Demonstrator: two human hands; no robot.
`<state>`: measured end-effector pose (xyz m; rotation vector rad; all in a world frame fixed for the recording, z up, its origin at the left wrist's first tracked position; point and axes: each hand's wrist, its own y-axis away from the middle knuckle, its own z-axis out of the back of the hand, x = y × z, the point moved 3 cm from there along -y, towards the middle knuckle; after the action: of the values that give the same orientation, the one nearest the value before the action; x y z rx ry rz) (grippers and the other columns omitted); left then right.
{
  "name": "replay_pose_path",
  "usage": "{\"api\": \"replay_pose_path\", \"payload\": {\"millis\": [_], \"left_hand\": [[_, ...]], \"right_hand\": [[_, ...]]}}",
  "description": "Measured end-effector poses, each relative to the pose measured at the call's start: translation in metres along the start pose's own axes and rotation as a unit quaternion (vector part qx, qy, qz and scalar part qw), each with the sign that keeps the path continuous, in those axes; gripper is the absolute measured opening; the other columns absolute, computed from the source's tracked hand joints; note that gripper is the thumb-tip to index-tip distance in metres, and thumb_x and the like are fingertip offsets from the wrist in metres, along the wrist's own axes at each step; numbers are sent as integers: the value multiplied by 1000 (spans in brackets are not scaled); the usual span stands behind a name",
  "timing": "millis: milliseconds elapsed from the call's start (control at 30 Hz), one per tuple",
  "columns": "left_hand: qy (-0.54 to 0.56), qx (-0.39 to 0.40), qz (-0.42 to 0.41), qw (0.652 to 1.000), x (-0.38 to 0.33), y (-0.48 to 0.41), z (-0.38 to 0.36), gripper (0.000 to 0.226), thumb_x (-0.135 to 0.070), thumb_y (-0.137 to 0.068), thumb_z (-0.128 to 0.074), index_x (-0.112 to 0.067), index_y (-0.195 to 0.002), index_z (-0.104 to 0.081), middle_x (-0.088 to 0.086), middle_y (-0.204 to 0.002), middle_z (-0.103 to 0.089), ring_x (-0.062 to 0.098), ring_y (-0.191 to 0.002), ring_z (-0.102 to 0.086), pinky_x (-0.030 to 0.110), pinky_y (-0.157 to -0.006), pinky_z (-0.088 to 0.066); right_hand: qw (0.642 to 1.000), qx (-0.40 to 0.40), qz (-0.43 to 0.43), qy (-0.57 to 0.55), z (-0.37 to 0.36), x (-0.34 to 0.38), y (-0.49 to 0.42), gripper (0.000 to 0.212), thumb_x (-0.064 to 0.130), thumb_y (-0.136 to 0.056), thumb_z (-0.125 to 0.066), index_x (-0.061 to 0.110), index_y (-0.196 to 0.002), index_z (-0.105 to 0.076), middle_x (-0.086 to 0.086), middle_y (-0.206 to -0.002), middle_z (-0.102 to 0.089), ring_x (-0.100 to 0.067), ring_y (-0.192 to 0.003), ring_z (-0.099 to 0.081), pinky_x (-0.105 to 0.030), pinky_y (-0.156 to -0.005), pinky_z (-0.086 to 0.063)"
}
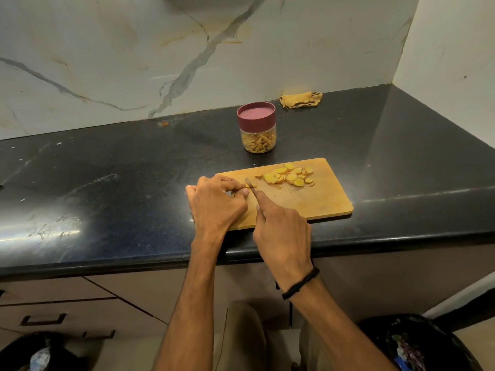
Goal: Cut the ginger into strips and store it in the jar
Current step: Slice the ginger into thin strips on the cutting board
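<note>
The ginger piece (254, 186) being cut lies on the board (321, 194) right between the two hands, under the fingertips of the left hand (217, 202) and against the blade of the knife (251, 189). A loose heap of slices (290, 176) sits on the board beyond the right hand (281, 231), a little to its right and apart from the blade. Further out past both hands, off the board's far edge, stands the jar (258, 129) with its lid (256, 115) on and strips (258, 143) showing inside.

The board's near edge runs close to the front edge of the bench (107, 183), and the left hand covers the board's left end. Bare bench stretches wide to the left of the left hand. A crumpled cloth (301, 99) lies against the wall beyond the jar.

The left hand is curled, thumb and fingertips pinching the piece down. The right hand is closed round the knife handle, forefinger laid along the top, blade pointing away and tilted down to the board.
</note>
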<state>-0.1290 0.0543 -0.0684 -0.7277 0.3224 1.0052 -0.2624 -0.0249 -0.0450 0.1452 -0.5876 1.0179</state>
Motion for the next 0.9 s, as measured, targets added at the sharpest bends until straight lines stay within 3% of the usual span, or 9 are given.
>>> {"api": "replay_pose_path", "payload": {"millis": [233,433,633,733,900], "left_hand": [[-25,-4,-13,1000,1,0,0,21,-46,-83,-72,-29,-94,-79,-12,-103,-71,12,-97,-51,49,-89,-45],[-71,-25,-10,997,-5,2,2,18,-45,-85,-72,-30,-93,-79,-15,-102,-70,8,-95,-47,34,-85,-30],[-84,-21,-9,996,-5,1,2,18,-46,-85,-71,-33,-93,-80,-18,-103,-69,5,-96,-44,29,-81,-19],[-60,-11,1,998,-2,1,1,18,-46,-84,-72,-33,-92,-80,-20,-103,-69,5,-99,-46,28,-83,-20],[16,16,25,999,5,-2,-1,18,-46,-81,-73,-32,-90,-80,-18,-104,-70,11,-107,-57,28,-93,-39]], "right_hand": [[1000,20,-10,20,-2,3,0,52,28,-103,-41,31,-152,-23,2,-84,-50,-15,-73,-45,-29,-67,-37],[997,46,1,70,1,8,4,58,21,-102,-40,30,-154,-14,0,-84,-46,-15,-72,-42,-29,-67,-34],[995,53,-26,79,10,-1,44,59,25,-103,-36,32,-153,-6,2,-79,-42,-13,-72,-42,-29,-65,-34],[998,35,-32,45,19,0,39,57,28,-104,-37,35,-153,-10,5,-77,-40,-10,-74,-43,-27,-66,-34],[999,14,-27,21,16,6,19,57,27,-103,-42,33,-153,-15,4,-82,-45,-11,-76,-43,-27,-67,-34]]}}
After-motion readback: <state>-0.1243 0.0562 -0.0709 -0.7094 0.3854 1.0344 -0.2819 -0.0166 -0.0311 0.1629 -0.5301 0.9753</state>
